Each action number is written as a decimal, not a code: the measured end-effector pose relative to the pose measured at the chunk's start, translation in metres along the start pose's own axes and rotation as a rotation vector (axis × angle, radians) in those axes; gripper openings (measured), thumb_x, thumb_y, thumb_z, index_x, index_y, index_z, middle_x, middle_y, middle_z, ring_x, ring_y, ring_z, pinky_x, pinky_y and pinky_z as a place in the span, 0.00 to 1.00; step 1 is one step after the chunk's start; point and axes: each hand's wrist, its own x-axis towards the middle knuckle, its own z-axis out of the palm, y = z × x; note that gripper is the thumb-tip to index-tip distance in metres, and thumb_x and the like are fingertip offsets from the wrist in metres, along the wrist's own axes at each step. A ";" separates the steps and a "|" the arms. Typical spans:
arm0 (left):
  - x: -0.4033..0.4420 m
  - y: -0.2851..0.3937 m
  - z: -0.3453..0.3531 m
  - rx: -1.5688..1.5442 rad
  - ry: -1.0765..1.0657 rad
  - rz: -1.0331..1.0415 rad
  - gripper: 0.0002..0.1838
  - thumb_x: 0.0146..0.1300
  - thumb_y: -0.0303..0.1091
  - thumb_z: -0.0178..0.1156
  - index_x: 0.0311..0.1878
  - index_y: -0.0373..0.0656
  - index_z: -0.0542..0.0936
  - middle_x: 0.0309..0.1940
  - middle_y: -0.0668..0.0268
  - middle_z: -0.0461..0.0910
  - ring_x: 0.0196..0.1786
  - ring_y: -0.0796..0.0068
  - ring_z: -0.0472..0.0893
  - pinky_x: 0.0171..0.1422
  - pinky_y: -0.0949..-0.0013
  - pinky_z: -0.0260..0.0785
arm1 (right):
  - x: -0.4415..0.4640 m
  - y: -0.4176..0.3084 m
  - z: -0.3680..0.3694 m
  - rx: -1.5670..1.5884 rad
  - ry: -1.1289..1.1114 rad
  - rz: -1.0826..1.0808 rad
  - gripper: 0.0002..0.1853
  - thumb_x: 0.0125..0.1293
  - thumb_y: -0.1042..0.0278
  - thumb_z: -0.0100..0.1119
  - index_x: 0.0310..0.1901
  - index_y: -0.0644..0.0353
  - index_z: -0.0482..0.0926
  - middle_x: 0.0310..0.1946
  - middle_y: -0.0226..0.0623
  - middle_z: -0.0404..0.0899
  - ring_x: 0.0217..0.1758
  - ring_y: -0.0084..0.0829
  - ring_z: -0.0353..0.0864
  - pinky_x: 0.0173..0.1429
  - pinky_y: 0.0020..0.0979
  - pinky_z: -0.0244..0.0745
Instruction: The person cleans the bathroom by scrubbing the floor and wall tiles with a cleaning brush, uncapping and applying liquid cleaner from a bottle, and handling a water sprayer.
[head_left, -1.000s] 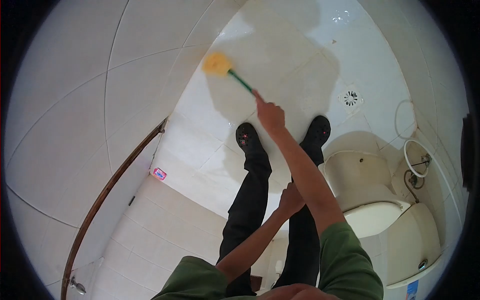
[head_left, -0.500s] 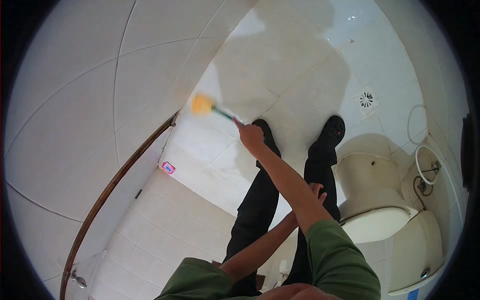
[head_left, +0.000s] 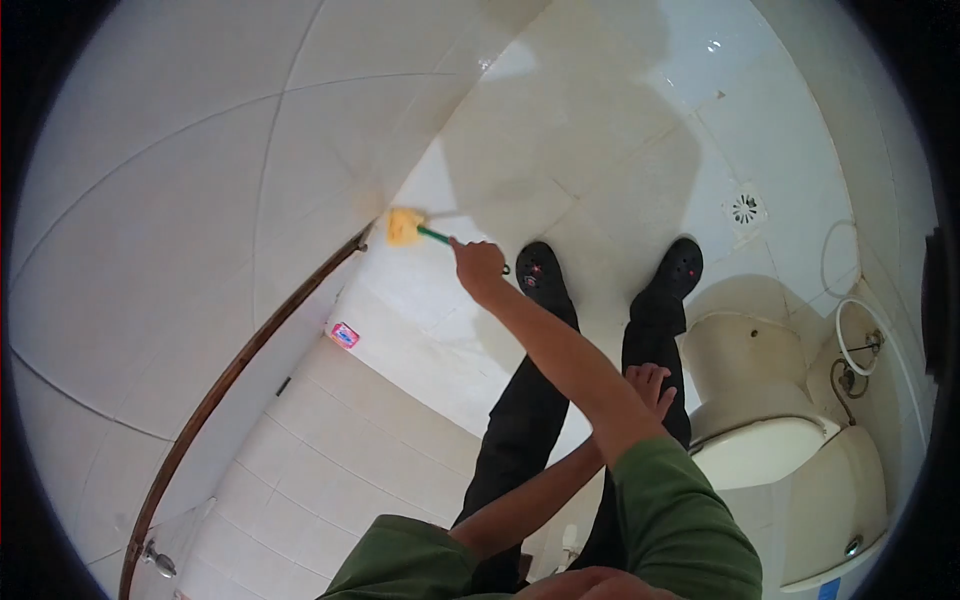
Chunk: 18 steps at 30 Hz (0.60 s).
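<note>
**Right hand (head_left: 480, 272) grips one brush (head_left: 406, 227)**

The right hand is wrapped around the green handle of the single brush. Its yellow head lies beyond that hand, to the left, where the floor (head_left: 620, 200) meets the wall (head_left: 350, 140); whether it actually touches either is hard to tell from above. The left hand (head_left: 651, 388) holds nothing: it lies with its fingers apart on the right leg (head_left: 652, 343), just beside the right forearm (head_left: 560, 355). Two black shoes (head_left: 544, 272) stand right of the gripping hand. One pink packet (head_left: 344, 334) sits left of both hands; one toilet (head_left: 748, 370) and one drain (head_left: 744, 209) are to their right.
</note>
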 end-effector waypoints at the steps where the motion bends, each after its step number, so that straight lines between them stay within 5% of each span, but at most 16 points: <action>1: 0.005 0.008 -0.010 0.019 -0.039 -0.052 0.21 0.71 0.45 0.57 0.57 0.39 0.73 0.51 0.57 0.74 0.55 0.53 0.74 0.58 0.52 0.69 | 0.010 -0.017 -0.008 -0.005 -0.037 0.017 0.16 0.77 0.57 0.46 0.55 0.42 0.83 0.26 0.34 0.85 0.32 0.36 0.87 0.33 0.43 0.78; 2: 0.009 0.012 -0.019 0.035 -0.078 -0.108 0.21 0.70 0.45 0.58 0.57 0.39 0.73 0.51 0.57 0.75 0.55 0.52 0.74 0.57 0.51 0.69 | 0.017 -0.028 -0.014 -0.012 -0.079 0.036 0.16 0.77 0.56 0.45 0.50 0.44 0.86 0.26 0.35 0.85 0.33 0.37 0.87 0.34 0.43 0.78; 4: 0.007 -0.013 -0.006 -0.031 0.116 0.004 0.21 0.69 0.45 0.59 0.56 0.39 0.73 0.50 0.56 0.75 0.54 0.51 0.74 0.56 0.49 0.70 | 0.039 -0.014 -0.004 -0.022 0.242 -0.124 0.21 0.78 0.50 0.44 0.42 0.50 0.88 0.25 0.35 0.85 0.32 0.38 0.87 0.35 0.44 0.77; 5: 0.002 -0.019 0.003 -0.077 0.208 0.056 0.21 0.69 0.45 0.59 0.56 0.39 0.73 0.50 0.56 0.75 0.54 0.50 0.75 0.56 0.48 0.70 | 0.044 0.001 -0.034 -0.072 0.160 -0.034 0.24 0.77 0.50 0.45 0.35 0.55 0.88 0.27 0.36 0.86 0.33 0.38 0.87 0.35 0.43 0.78; 6: -0.004 -0.018 0.002 -0.032 0.058 -0.028 0.21 0.69 0.45 0.59 0.56 0.39 0.73 0.51 0.56 0.75 0.55 0.50 0.74 0.55 0.47 0.71 | 0.046 0.033 -0.051 -0.151 0.268 -0.056 0.22 0.75 0.54 0.48 0.33 0.58 0.87 0.27 0.37 0.86 0.32 0.38 0.87 0.35 0.44 0.78; 7: -0.003 -0.017 -0.006 0.015 -0.086 -0.103 0.21 0.69 0.45 0.59 0.56 0.38 0.73 0.51 0.55 0.75 0.55 0.49 0.74 0.55 0.47 0.71 | 0.051 0.075 -0.075 -0.232 0.126 -0.045 0.20 0.75 0.55 0.47 0.32 0.54 0.87 0.30 0.36 0.86 0.36 0.39 0.87 0.37 0.45 0.79; 8: 0.001 -0.017 -0.013 0.070 -0.222 -0.172 0.21 0.69 0.45 0.59 0.56 0.38 0.73 0.51 0.55 0.75 0.55 0.49 0.74 0.54 0.46 0.71 | 0.036 0.111 -0.116 -0.293 0.180 -0.018 0.16 0.75 0.57 0.47 0.43 0.49 0.87 0.29 0.36 0.86 0.32 0.39 0.87 0.35 0.44 0.79; 10: 0.003 -0.003 -0.023 -0.064 -0.139 -0.186 0.23 0.67 0.45 0.60 0.57 0.37 0.74 0.54 0.53 0.76 0.57 0.49 0.74 0.54 0.46 0.72 | 0.005 0.161 -0.181 -0.358 0.287 0.122 0.20 0.76 0.58 0.47 0.66 0.30 0.75 0.25 0.39 0.83 0.29 0.38 0.87 0.28 0.43 0.79; 11: 0.002 0.001 -0.025 -0.089 -0.156 -0.191 0.24 0.67 0.45 0.61 0.58 0.38 0.74 0.55 0.53 0.75 0.58 0.49 0.74 0.55 0.47 0.72 | -0.019 0.159 -0.217 -0.244 0.318 0.186 0.19 0.76 0.58 0.46 0.66 0.33 0.74 0.25 0.40 0.82 0.28 0.38 0.86 0.27 0.43 0.79; 14: 0.003 0.001 -0.021 -0.104 -0.163 -0.161 0.21 0.66 0.44 0.62 0.55 0.41 0.76 0.51 0.55 0.76 0.56 0.51 0.75 0.52 0.50 0.73 | -0.034 0.138 -0.158 -0.339 0.317 0.189 0.19 0.77 0.56 0.46 0.66 0.33 0.74 0.26 0.38 0.83 0.29 0.38 0.86 0.28 0.45 0.79; 16: 0.001 -0.008 -0.015 -0.138 -0.049 -0.056 0.19 0.65 0.43 0.63 0.54 0.42 0.77 0.48 0.57 0.77 0.54 0.51 0.76 0.50 0.50 0.74 | -0.040 0.113 -0.076 -0.323 0.177 -0.018 0.19 0.78 0.53 0.44 0.67 0.34 0.73 0.29 0.36 0.83 0.33 0.39 0.87 0.34 0.49 0.80; 18: 0.000 -0.020 -0.010 -0.217 0.174 0.124 0.19 0.65 0.42 0.63 0.55 0.43 0.77 0.48 0.56 0.77 0.54 0.51 0.76 0.49 0.50 0.75 | -0.049 0.089 -0.014 -0.231 -0.217 -0.097 0.24 0.77 0.59 0.45 0.72 0.30 0.68 0.29 0.38 0.84 0.33 0.39 0.86 0.36 0.48 0.80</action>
